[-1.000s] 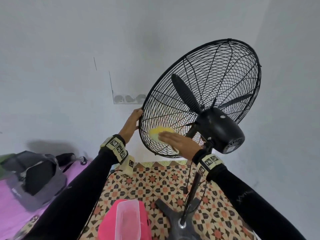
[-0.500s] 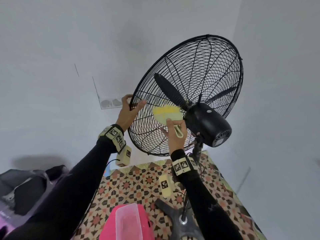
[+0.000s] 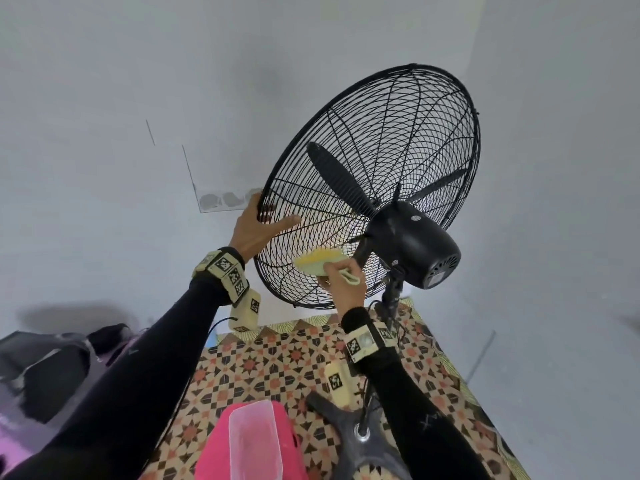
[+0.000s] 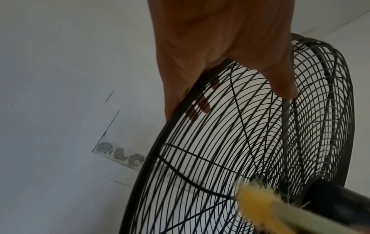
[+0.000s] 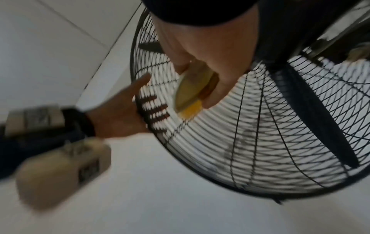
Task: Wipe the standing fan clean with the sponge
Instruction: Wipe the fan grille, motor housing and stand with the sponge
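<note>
The black standing fan point(image 3: 412, 244) is tilted, its rear wire grille point(image 3: 398, 140) facing me. My left hand point(image 3: 273, 216) grips the grille's left rim, thumb point(image 4: 284, 85) lying across the wires and fingers point(image 4: 200, 102) curled behind the rim. My right hand point(image 3: 332, 271) holds a yellow and pale-green sponge point(image 3: 318, 263) against the lower grille, left of the motor housing. In the right wrist view, the blurred sponge point(image 5: 192, 91) lies under my fingers on the wires, with the left hand point(image 5: 120, 114) on the rim beside it. In the left wrist view, the sponge's point(image 4: 260, 205) yellow edge shows by the hub.
The fan's pole point(image 3: 391, 306) runs down to a dark base point(image 3: 360, 441) on a patterned mat point(image 3: 277, 368). A clear tub point(image 3: 254, 441) sits on something pink below me. A dark bag point(image 3: 45, 368) lies at the left. White walls stand close behind the fan.
The sponge has slid down and left across the grille, away from the hub. My left hand keeps its hold on the rim, thumb now stretched over the wires.
</note>
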### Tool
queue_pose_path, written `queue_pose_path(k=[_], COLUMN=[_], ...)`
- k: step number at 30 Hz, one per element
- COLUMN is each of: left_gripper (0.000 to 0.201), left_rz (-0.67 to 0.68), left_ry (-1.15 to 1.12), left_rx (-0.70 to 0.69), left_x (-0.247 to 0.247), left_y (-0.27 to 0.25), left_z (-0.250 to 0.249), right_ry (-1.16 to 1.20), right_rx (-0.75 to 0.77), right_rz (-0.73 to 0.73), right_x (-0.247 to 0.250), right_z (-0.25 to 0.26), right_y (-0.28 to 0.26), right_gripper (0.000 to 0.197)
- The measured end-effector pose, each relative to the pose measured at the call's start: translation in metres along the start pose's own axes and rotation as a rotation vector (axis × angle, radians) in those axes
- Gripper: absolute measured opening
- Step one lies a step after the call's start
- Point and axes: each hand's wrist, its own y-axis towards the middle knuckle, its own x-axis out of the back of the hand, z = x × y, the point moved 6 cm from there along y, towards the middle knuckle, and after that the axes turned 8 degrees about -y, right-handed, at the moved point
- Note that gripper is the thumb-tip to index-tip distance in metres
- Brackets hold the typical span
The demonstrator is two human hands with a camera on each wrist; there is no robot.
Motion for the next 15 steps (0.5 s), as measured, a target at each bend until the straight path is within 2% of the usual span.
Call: queue_pose_path(k=[5, 11, 15], left_gripper=[0.106, 0.099, 0.108], left_rz=[-0.011, 0.001, 0.005], left_ry=[-0.002, -0.016, -0.017], left_rx=[-0.015, 0.009, 0.010], left_x=[-0.005, 0.000, -0.004], left_y=[0.000, 0.002, 0.003], left_z=[-0.005, 0.000, -0.002], right_ry=[0.179, -0.069, 0.221], right_rx=[0.195, 0.031, 0.089], right_rz=[-0.058, 0.025, -0.108], right_x=[0.010, 0.011, 0.032], right_z=[0.049, 0.006, 0.032], right_y=[0.016, 0.011, 0.034], right_gripper=[0.018, 0.016, 0.018])
